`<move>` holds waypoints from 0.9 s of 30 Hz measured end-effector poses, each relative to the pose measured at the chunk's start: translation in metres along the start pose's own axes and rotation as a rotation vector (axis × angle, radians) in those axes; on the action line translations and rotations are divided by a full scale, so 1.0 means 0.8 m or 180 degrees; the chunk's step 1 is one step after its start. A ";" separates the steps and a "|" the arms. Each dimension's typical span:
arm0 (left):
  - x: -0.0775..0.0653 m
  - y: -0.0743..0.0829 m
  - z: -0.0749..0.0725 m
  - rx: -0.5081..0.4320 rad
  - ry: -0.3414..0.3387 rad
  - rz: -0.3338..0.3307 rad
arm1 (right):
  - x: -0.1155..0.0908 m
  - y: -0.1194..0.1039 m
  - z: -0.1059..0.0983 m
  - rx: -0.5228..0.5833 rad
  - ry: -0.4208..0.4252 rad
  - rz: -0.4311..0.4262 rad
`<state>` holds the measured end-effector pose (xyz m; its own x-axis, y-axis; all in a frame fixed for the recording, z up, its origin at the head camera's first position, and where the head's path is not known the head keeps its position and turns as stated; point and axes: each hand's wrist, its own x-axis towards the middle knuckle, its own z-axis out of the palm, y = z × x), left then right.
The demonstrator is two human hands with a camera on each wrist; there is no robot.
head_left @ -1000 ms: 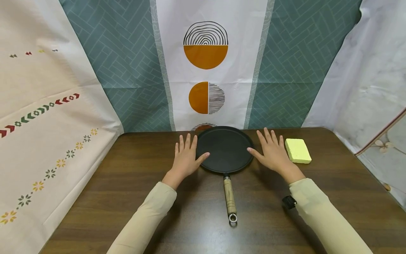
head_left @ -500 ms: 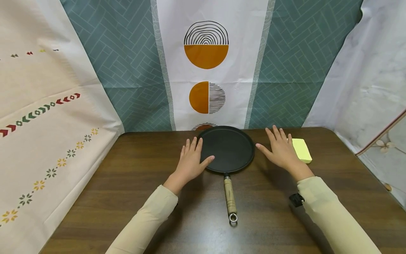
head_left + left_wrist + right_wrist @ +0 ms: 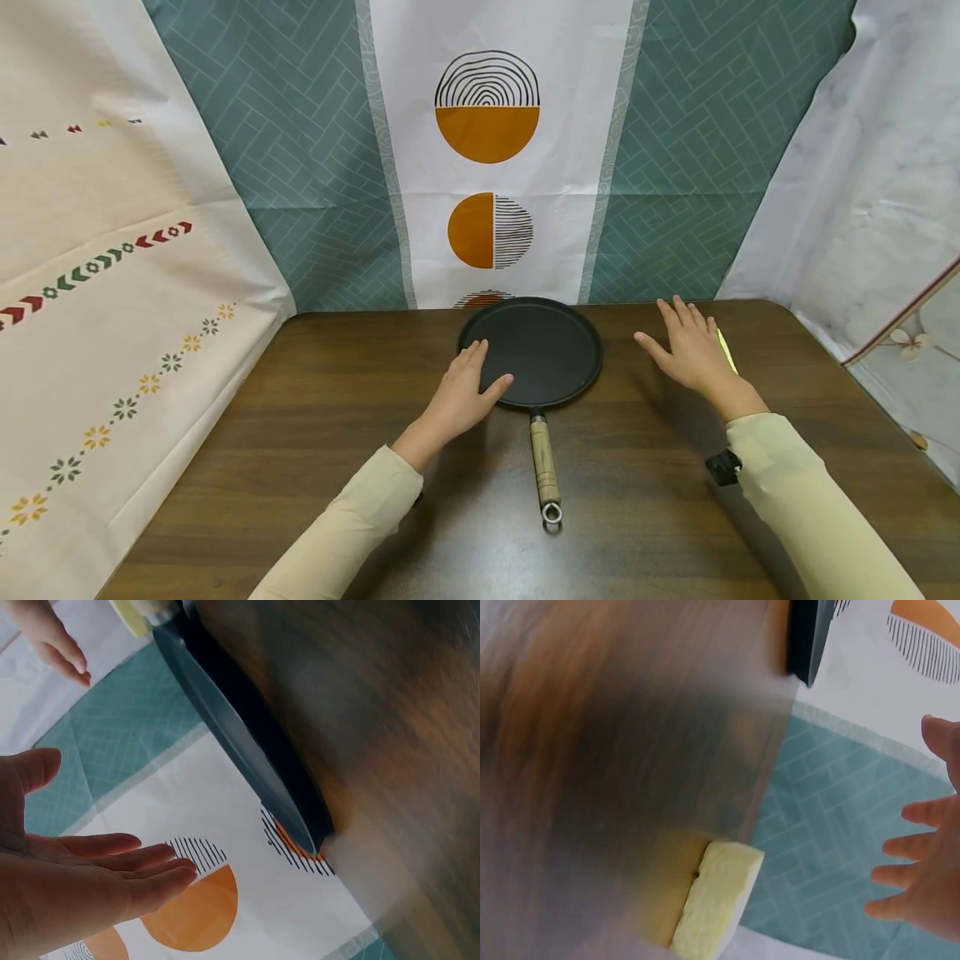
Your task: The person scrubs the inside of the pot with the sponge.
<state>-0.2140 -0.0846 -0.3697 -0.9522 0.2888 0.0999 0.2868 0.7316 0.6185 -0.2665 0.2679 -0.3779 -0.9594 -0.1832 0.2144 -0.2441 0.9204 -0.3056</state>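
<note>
A flat black pan (image 3: 536, 354) with a wooden handle (image 3: 543, 462) lies on the table, its handle pointing at me. My left hand (image 3: 461, 396) is over the pan's left edge in the head view, fingers extended and thumb spread. From the left wrist view, that hand (image 3: 97, 877) appears raised off the pan (image 3: 240, 742) and holds nothing. To the right, my right hand (image 3: 697, 354) hovers with spread fingers. It hides most of a pale yellow, sponge-like block (image 3: 726, 352). The right wrist view shows the block (image 3: 716, 900) on the table, apart from the hand (image 3: 930, 855).
The brown wooden table (image 3: 322, 433) reaches back to a hanging green and white cloth (image 3: 322, 167). A cream patterned cloth (image 3: 150, 333) borders the left side. Pale marbled cloth (image 3: 862, 208) hangs along the right.
My right hand has moved right, from beside the pan to in front of the yellow block, covering it. My left hand has shifted slightly right and toward me. Pan and block stay put.
</note>
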 end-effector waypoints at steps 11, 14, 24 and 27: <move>-0.012 0.007 0.012 -0.0621 -0.0103 -0.0082 | -0.003 0.036 -0.002 0.0109 -0.0009 0.0100; -0.014 0.007 0.015 -0.0690 -0.0145 -0.0111 | -0.003 0.046 -0.002 0.0118 -0.0047 0.0133; -0.021 0.008 0.031 -0.1239 -0.0380 -0.0381 | -0.004 0.072 0.002 0.0098 -0.0144 0.0232; -0.024 0.008 0.036 -0.1480 -0.0501 -0.0515 | -0.005 0.079 0.003 0.0075 -0.0197 0.0241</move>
<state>-0.1906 -0.0677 -0.3906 -0.9428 0.3103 -0.1221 0.0259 0.4332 0.9009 -0.2787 0.3260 -0.4003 -0.9819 -0.1353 0.1323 -0.1732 0.9241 -0.3406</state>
